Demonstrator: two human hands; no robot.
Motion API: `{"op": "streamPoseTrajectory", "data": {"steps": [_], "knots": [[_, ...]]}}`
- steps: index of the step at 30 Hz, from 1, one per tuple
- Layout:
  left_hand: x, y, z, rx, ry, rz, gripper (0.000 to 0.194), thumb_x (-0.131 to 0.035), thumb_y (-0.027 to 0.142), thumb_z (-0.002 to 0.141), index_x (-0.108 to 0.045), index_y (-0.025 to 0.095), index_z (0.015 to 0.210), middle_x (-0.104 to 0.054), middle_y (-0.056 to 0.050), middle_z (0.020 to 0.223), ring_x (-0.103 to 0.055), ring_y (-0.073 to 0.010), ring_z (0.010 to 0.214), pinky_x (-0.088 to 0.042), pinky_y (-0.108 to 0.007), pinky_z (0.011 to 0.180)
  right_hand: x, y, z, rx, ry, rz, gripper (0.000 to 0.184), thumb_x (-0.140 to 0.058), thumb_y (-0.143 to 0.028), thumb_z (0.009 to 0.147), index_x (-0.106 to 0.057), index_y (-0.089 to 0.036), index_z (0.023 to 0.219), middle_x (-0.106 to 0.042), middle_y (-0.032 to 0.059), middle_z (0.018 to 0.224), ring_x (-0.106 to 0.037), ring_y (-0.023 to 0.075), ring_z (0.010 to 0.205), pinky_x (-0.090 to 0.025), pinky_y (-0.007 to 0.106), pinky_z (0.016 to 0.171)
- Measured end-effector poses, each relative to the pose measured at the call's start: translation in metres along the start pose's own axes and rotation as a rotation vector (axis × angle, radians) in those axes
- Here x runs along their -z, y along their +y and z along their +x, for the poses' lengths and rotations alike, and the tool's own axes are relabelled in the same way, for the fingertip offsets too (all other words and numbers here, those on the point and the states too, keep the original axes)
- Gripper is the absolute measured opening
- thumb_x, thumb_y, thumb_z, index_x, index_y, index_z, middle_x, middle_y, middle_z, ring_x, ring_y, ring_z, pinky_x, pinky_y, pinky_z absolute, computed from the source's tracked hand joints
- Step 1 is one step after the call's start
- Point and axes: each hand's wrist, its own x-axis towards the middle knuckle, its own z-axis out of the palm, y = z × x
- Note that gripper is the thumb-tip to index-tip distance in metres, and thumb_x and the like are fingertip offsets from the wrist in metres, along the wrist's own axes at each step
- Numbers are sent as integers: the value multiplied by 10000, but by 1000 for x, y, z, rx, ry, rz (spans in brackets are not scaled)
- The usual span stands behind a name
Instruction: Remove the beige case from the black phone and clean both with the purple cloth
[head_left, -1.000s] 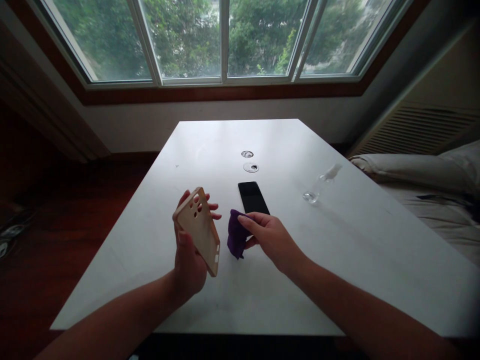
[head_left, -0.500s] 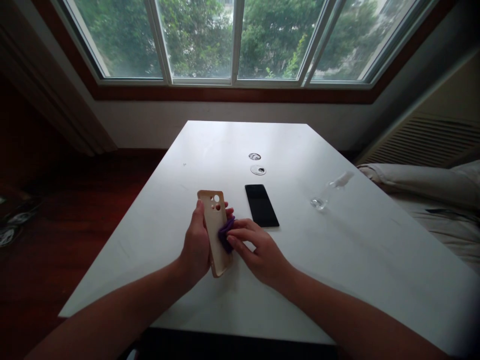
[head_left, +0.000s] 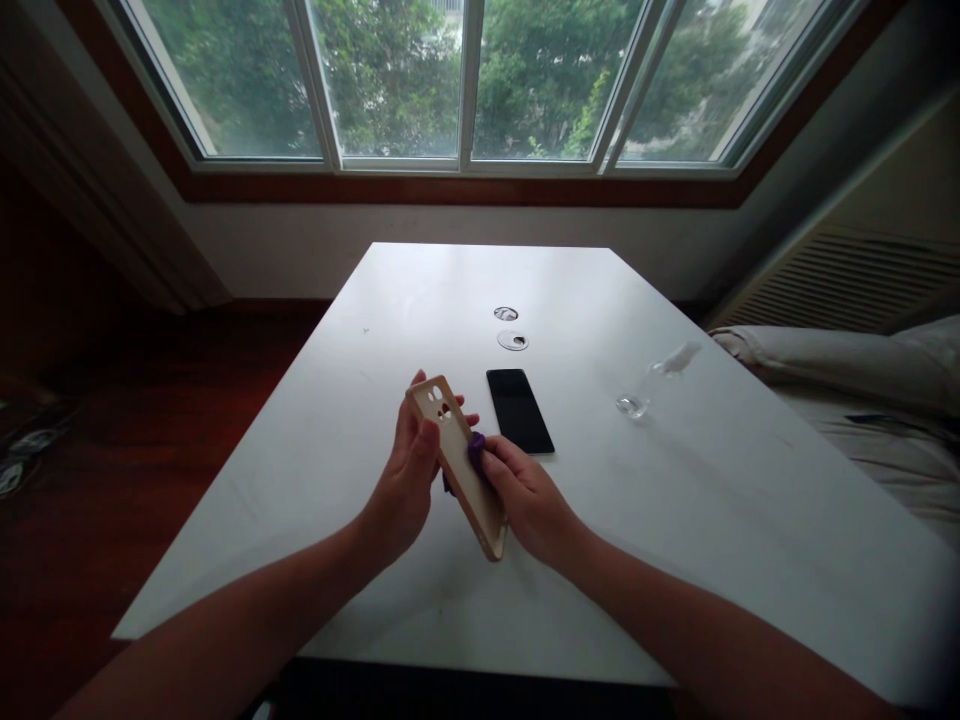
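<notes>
My left hand (head_left: 409, 480) grips a tan phone case (head_left: 459, 466) by its upper part, holding it tilted above the white table (head_left: 360, 560). My right hand (head_left: 529, 500) is closed on a small purple cloth (head_left: 475, 446) and presses it against the case's right side. Most of the cloth is hidden behind the case. A black phone (head_left: 520, 410) lies flat on the table just beyond my hands.
A clear spray bottle (head_left: 657, 377) lies on its side at the right of the table. Two round cable ports (head_left: 512, 340) sit behind the phone. A bed with a pillow (head_left: 840, 355) is at the right, windows ahead, dark wood floor at the left.
My right hand brought the purple cloth from beside the case onto it. The case has turned so its lower end points right, with the cloth now largely behind it.
</notes>
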Motion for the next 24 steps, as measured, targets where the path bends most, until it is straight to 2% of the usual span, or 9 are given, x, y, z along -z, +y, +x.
{"op": "streamPoseTrajectory", "data": {"steps": [3, 6, 10, 13, 16, 18, 21, 22, 24], "knots": [[7, 2, 4, -36, -93, 92, 699, -560, 522, 969, -211, 393, 1561, -576, -96, 1348, -631, -244, 1157, -498, -430, 1009, 3, -3, -1, -33, -38, 129, 418, -515, -571, 970, -612, -194, 1121, -662, 53, 952, -618, 199, 862, -495, 312, 740], [13, 3, 7, -37, -191, 165, 661, -569, 506, 967, -274, 337, 1534, -593, -115, 1300, -627, -247, 1124, -514, -412, 963, 4, -5, -2, -57, -94, 172, 429, -551, -596, 948, -610, -182, 1044, -658, 47, 911, -600, 173, 793, -472, 286, 686], [17, -2, 10, -91, -258, 237, 621, -583, 515, 954, -330, 295, 1476, -620, -109, 1198, -628, -222, 1021, -529, -352, 853, 6, -5, -3, -36, -121, 67, 450, -506, -605, 970, -614, -170, 930, -638, 33, 827, -564, 148, 730, -428, 260, 627], [17, -7, 11, -165, -220, 268, 587, -601, 500, 945, -372, 289, 1443, -620, -80, 1122, -610, -188, 949, -516, -312, 815, 7, -5, -4, 56, -112, -129, 455, -457, -571, 1004, -615, -167, 866, -609, 20, 755, -524, 130, 668, -391, 250, 583], [16, -7, 11, -180, -165, 272, 601, -615, 508, 932, -381, 294, 1443, -613, -60, 1071, -591, -171, 892, -509, -297, 787, 8, -7, -6, 188, -70, -302, 396, -446, -478, 1034, -637, -171, 873, -607, 13, 725, -526, 124, 635, -400, 255, 579], [15, -3, 13, -160, -109, 297, 605, -599, 530, 935, -385, 281, 1443, -614, -57, 1043, -586, -173, 882, -509, -303, 793, 10, -9, -7, 303, 23, -347, 314, -465, -402, 1039, -677, -179, 977, -649, 33, 819, -586, 140, 712, -457, 267, 639], [12, 5, 15, -88, -2, 388, 595, -551, 570, 950, -418, 241, 1428, -616, -59, 1002, -596, -180, 893, -510, -300, 803, 12, -12, -6, 543, 146, -418, 280, -514, -286, 1020, -653, -208, 1251, -650, 90, 1114, -630, 182, 970, -521, 306, 808], [11, 7, 15, -56, 21, 409, 601, -537, 587, 951, -426, 230, 1422, -613, -56, 974, -599, -176, 862, -513, -288, 771, 12, -12, -5, 607, 154, -459, 329, -520, -258, 1013, -617, -217, 1325, -624, 104, 1186, -620, 191, 1030, -526, 316, 841], [8, 8, 14, 5, 28, 407, 621, -514, 612, 949, -414, 224, 1423, -601, -38, 905, -586, -149, 735, -508, -262, 666, 12, -11, -5, 661, 119, -571, 390, -505, -234, 1011, -573, -216, 1394, -594, 124, 1221, -620, 192, 1018, -534, 316, 817]]}}
